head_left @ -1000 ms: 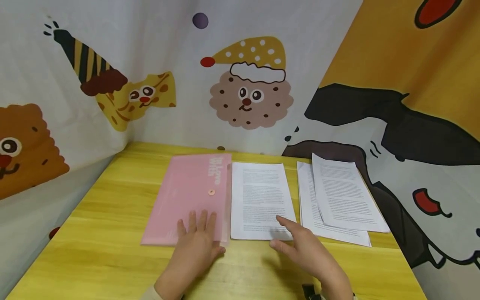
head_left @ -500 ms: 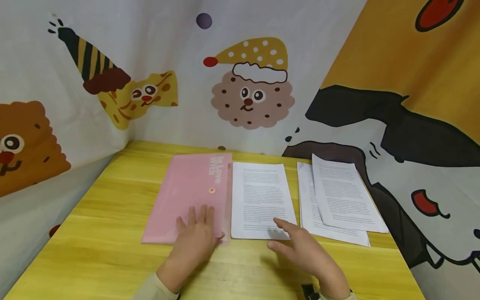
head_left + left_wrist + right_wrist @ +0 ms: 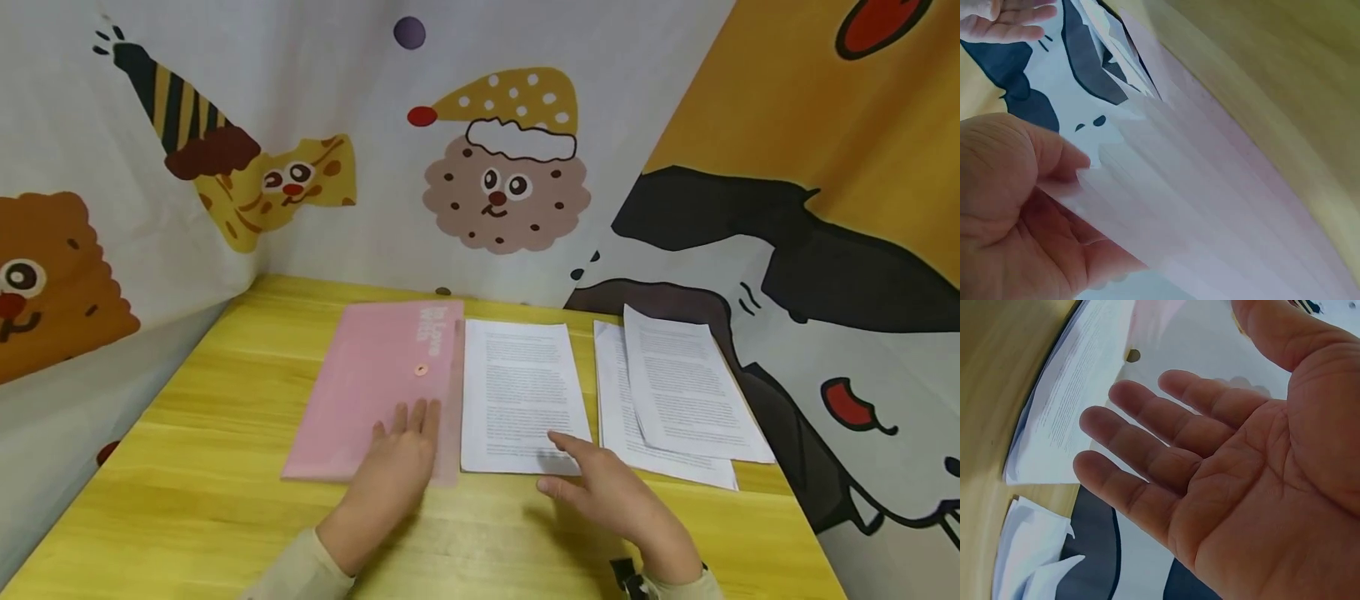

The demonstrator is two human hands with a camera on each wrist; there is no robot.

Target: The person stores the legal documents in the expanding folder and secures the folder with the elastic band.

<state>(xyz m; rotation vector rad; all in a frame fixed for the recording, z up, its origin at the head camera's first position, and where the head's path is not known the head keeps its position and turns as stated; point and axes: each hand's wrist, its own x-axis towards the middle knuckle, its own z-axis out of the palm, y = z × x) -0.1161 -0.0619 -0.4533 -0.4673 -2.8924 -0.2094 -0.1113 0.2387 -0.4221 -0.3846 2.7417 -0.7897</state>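
Note:
A pink plastic document folder (image 3: pixel 367 375) with a button and white lettering lies on the left of the wooden table. My left hand (image 3: pixel 397 467) is at its near right edge, fingers on top. In the left wrist view, the thumb and fingers of that left hand (image 3: pixel 1029 206) pinch the edge of the translucent folder (image 3: pixel 1191 181), which looks slightly raised. Beside the folder is a stack of printed paper (image 3: pixel 525 383). My right hand (image 3: pixel 615 492) hovers at that stack's near right corner; its palm and spread, relaxed fingers show in the right wrist view, holding nothing.
Two overlapping stacks of printed sheets lie at the right: an upper one (image 3: pixel 690 383) set askew over a lower one (image 3: pixel 675 467). A cartoon-print curtain (image 3: pixel 495 50) hangs behind the yellow wooden table (image 3: pixel 187 500).
My left hand has shifted slightly up and turned, its thumb passing out of sight under the folder's edge. The right hand stays almost still. The papers have not moved.

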